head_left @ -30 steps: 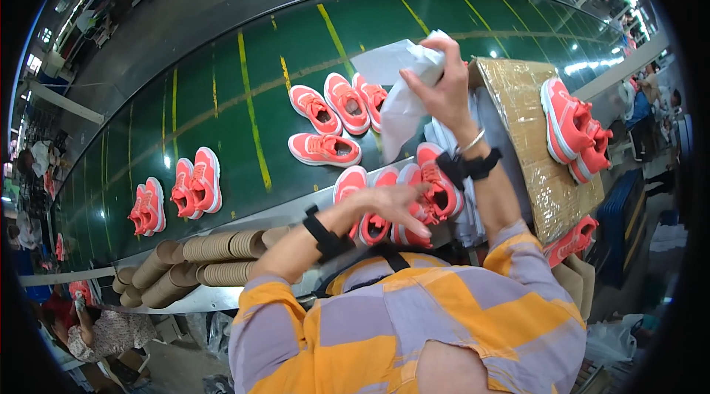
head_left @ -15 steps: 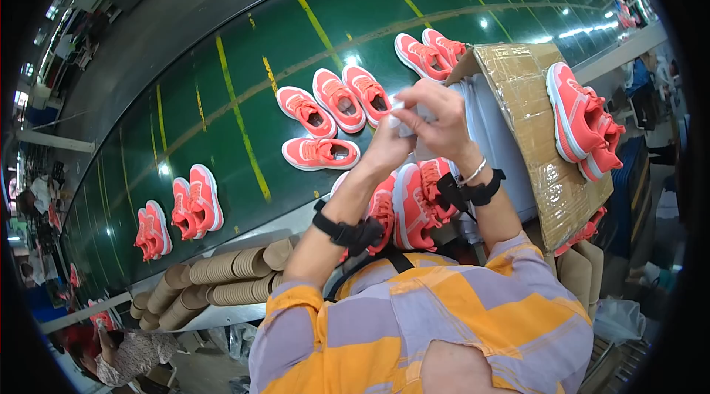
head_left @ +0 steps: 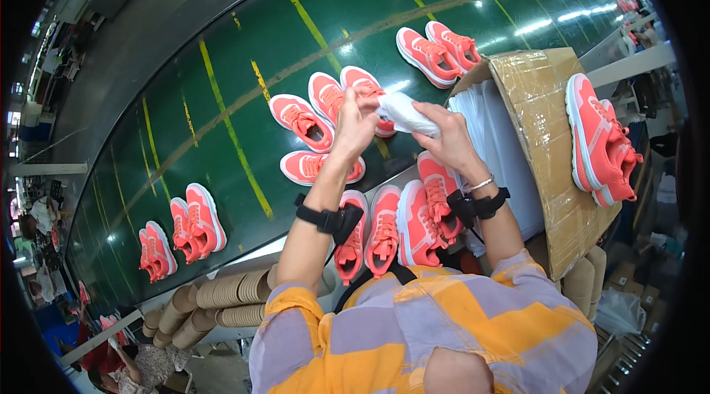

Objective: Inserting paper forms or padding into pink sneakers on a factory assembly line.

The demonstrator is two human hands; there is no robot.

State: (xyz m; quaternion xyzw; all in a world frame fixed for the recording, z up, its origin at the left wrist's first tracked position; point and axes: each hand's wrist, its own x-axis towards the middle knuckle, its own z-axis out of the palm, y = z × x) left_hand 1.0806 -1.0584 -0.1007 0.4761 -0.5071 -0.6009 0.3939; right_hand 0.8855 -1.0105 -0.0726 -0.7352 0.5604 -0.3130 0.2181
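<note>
A crumpled wad of white tissue paper (head_left: pixel 408 114) hangs between my hands, above the near side of the green conveyor. My right hand (head_left: pixel 450 141) is closed round its right end. At the other end, the curled fingers of my left hand (head_left: pixel 356 126) pinch the paper; their tips are partly hidden. Just beyond my left hand lie several coral sneakers with white soles, among them a left one (head_left: pixel 302 122) and a sideways one (head_left: pixel 303 166). Below my hands, more coral sneakers (head_left: pixel 383 227) stand close to my body between my forearms.
A brown cardboard box (head_left: pixel 536 128) with a stack of white paper sheets (head_left: pixel 492 142) inside is at my right. Another sneaker pair (head_left: pixel 599 142) rests against its outer side. Nested brown paperboard forms (head_left: pixel 233 290) line the left near edge of the green conveyor belt (head_left: pixel 244 83).
My hands have moved apart from close together, and the white paper now shows stretched between them. The view has shifted slightly, uncovering more of the near sneakers.
</note>
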